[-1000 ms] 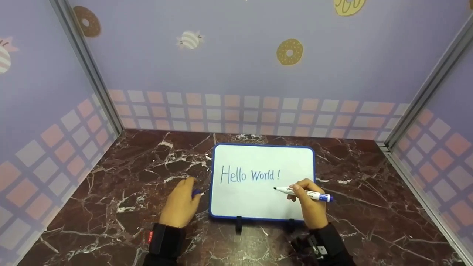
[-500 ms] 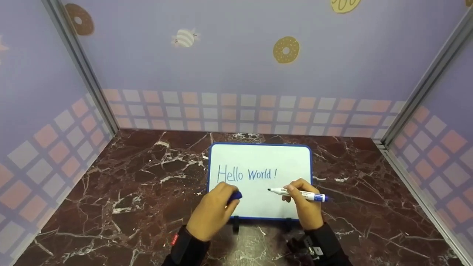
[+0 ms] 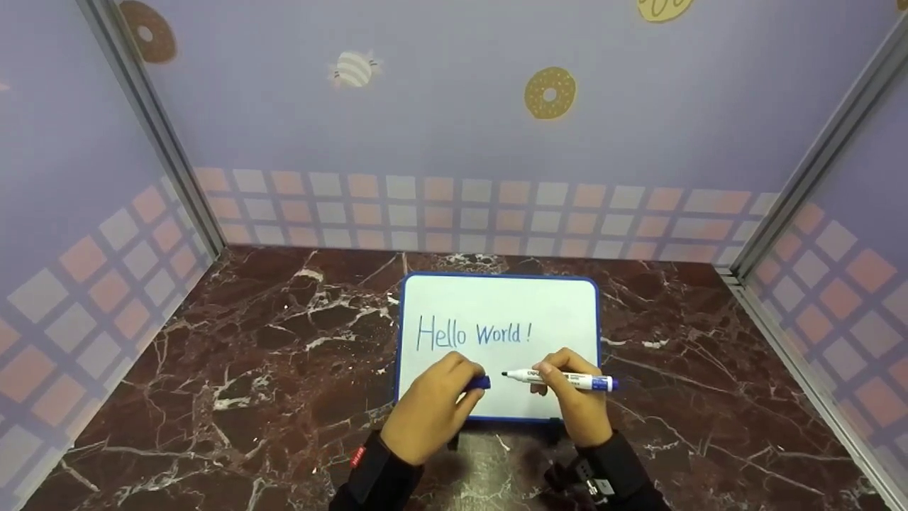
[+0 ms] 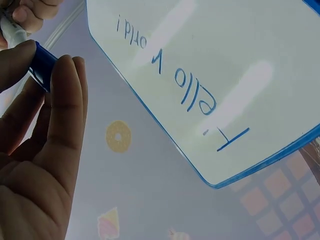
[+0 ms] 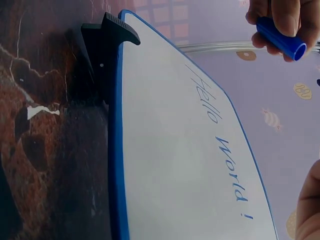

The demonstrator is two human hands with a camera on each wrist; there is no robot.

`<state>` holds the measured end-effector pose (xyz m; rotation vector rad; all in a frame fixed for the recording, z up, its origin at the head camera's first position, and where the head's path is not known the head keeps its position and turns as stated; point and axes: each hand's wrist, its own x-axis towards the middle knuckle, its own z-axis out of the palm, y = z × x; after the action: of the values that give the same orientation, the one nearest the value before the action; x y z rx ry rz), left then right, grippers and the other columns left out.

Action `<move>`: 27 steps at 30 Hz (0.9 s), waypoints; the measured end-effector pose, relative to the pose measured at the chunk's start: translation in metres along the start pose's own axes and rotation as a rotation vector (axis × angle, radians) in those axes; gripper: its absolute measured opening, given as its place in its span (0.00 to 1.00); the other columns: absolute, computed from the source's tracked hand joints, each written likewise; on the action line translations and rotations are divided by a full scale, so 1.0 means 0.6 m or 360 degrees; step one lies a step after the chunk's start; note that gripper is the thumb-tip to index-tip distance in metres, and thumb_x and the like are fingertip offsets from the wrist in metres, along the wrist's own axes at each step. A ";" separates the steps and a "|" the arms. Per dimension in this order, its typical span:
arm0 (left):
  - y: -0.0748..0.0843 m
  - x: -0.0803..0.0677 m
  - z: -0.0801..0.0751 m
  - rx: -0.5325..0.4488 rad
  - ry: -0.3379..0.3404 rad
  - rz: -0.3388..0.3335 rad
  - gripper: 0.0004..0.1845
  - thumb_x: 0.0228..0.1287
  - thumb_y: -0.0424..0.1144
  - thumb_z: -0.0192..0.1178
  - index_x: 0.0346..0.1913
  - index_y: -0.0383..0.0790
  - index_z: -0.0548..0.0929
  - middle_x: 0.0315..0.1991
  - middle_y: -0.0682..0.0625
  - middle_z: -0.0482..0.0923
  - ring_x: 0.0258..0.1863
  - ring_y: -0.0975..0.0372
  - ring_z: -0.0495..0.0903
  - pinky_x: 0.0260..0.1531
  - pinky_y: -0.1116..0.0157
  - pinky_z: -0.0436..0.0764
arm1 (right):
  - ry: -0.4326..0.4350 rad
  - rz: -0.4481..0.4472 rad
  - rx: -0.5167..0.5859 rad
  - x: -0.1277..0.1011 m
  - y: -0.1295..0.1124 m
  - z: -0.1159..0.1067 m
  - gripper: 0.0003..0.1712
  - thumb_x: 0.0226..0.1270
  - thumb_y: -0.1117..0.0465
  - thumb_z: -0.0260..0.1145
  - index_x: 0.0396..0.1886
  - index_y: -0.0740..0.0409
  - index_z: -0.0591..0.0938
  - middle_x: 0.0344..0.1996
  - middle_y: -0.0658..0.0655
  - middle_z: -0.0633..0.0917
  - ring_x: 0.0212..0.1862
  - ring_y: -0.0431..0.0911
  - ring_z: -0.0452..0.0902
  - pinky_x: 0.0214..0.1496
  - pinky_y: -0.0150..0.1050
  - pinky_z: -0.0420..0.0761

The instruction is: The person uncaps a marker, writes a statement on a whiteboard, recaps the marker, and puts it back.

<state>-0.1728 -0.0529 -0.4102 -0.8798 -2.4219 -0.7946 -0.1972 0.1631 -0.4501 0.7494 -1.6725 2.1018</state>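
Note:
My left hand (image 3: 429, 408) pinches a blue marker cap (image 3: 479, 382) between thumb and fingers, its open end facing right; in the right wrist view the cap (image 5: 282, 39) shows its hollow mouth. A white whiteboard marker (image 3: 560, 378) with a blue end is held in my right hand (image 3: 578, 401), its dark tip bare and pointing left toward the cap. A small gap separates tip and cap in the head view. Both hands are in front of a blue-framed whiteboard (image 3: 496, 294) that reads "Hello World!". Only part of the right hand (image 5: 310, 202) shows in its wrist view.
The whiteboard stands propped on black stand feet, one foot (image 5: 107, 42) clear in the right wrist view. Under it is a dark red marbled tabletop (image 3: 298, 397). Patterned purple panels (image 3: 440, 128) enclose the back and sides.
My left hand has come right, from beside the whiteboard to in front of it, carrying the cap. The right hand with the marker has shifted slightly left, and the gap between cap and tip has narrowed.

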 end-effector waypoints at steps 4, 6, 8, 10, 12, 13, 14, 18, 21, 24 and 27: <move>0.004 -0.001 0.001 0.0015 -0.0004 0.0006 0.07 0.62 0.35 0.66 0.41 0.38 0.82 0.36 0.52 0.78 0.34 0.65 0.76 0.39 0.68 0.81 | -0.0072 -0.0006 0.0014 0.000 -0.001 0.004 0.09 0.67 0.78 0.53 0.25 0.76 0.71 0.24 0.47 0.83 0.26 0.39 0.77 0.29 0.30 0.75; 0.005 0.000 0.001 0.0013 -0.0002 0.0007 0.07 0.62 0.35 0.66 0.41 0.38 0.82 0.36 0.52 0.78 0.35 0.65 0.76 0.39 0.68 0.81 | -0.0108 -0.0016 0.0032 0.000 0.000 0.007 0.09 0.66 0.78 0.53 0.25 0.75 0.71 0.24 0.47 0.82 0.26 0.38 0.76 0.29 0.30 0.75; 0.006 0.000 0.000 0.0007 -0.0005 0.0000 0.07 0.62 0.35 0.65 0.41 0.39 0.82 0.37 0.52 0.78 0.35 0.65 0.76 0.39 0.68 0.81 | -0.0136 -0.0036 0.0043 0.000 0.001 0.009 0.08 0.66 0.79 0.53 0.25 0.75 0.72 0.23 0.48 0.82 0.25 0.38 0.76 0.28 0.30 0.76; 0.008 0.001 0.000 0.0003 -0.0002 -0.0003 0.07 0.62 0.36 0.65 0.42 0.39 0.82 0.37 0.52 0.78 0.36 0.65 0.77 0.40 0.68 0.81 | -0.0163 -0.0056 0.0057 -0.001 0.003 0.011 0.08 0.65 0.80 0.53 0.26 0.75 0.73 0.22 0.49 0.81 0.25 0.38 0.76 0.27 0.30 0.75; 0.010 0.001 0.002 0.0006 -0.0001 0.0003 0.07 0.62 0.36 0.65 0.42 0.40 0.82 0.38 0.52 0.78 0.36 0.65 0.78 0.41 0.67 0.82 | -0.0178 -0.0044 0.0063 -0.002 0.004 0.012 0.07 0.65 0.79 0.53 0.26 0.74 0.73 0.22 0.48 0.81 0.25 0.38 0.77 0.27 0.30 0.76; 0.011 0.001 0.002 0.0007 -0.0002 0.0007 0.08 0.62 0.36 0.65 0.42 0.40 0.82 0.38 0.52 0.79 0.37 0.64 0.78 0.42 0.67 0.82 | -0.0185 -0.0044 0.0066 -0.003 0.004 0.013 0.07 0.64 0.80 0.53 0.26 0.75 0.73 0.21 0.48 0.81 0.25 0.38 0.77 0.27 0.30 0.76; 0.013 0.001 0.003 0.0008 0.0001 0.0017 0.08 0.62 0.36 0.65 0.42 0.40 0.82 0.38 0.52 0.79 0.37 0.64 0.78 0.42 0.68 0.82 | -0.0192 -0.0042 0.0073 -0.003 0.004 0.014 0.07 0.64 0.80 0.53 0.26 0.75 0.73 0.22 0.48 0.81 0.25 0.37 0.77 0.27 0.31 0.76; 0.018 0.000 0.006 0.0000 -0.0004 0.0038 0.08 0.61 0.34 0.66 0.42 0.39 0.82 0.38 0.52 0.79 0.37 0.64 0.78 0.42 0.68 0.81 | -0.0206 -0.0022 0.0091 -0.005 0.002 0.017 0.06 0.64 0.80 0.53 0.27 0.76 0.73 0.23 0.47 0.81 0.26 0.37 0.77 0.27 0.31 0.78; 0.021 0.000 0.008 -0.0011 -0.0018 0.0040 0.09 0.61 0.34 0.65 0.44 0.38 0.82 0.39 0.51 0.80 0.38 0.63 0.79 0.44 0.67 0.81 | -0.0216 -0.0016 0.0099 -0.005 0.001 0.020 0.06 0.65 0.79 0.53 0.27 0.77 0.72 0.23 0.46 0.81 0.26 0.36 0.77 0.28 0.30 0.78; 0.022 0.000 0.008 -0.0017 -0.0037 0.0047 0.09 0.63 0.34 0.64 0.45 0.36 0.83 0.40 0.50 0.82 0.39 0.62 0.80 0.45 0.66 0.81 | -0.0218 -0.0027 0.0093 -0.005 0.001 0.021 0.06 0.65 0.79 0.53 0.27 0.77 0.73 0.23 0.46 0.81 0.26 0.36 0.77 0.27 0.30 0.78; 0.021 -0.001 0.008 -0.0025 -0.0052 0.0064 0.09 0.65 0.35 0.62 0.46 0.37 0.83 0.40 0.50 0.83 0.39 0.61 0.80 0.44 0.66 0.81 | -0.0227 -0.0039 0.0089 -0.005 -0.001 0.020 0.06 0.64 0.80 0.53 0.27 0.76 0.72 0.24 0.46 0.81 0.26 0.36 0.77 0.27 0.30 0.78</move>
<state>-0.1648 -0.0423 -0.4096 -0.9516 -2.4215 -0.7916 -0.1922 0.1517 -0.4494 0.9524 -1.6730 2.1306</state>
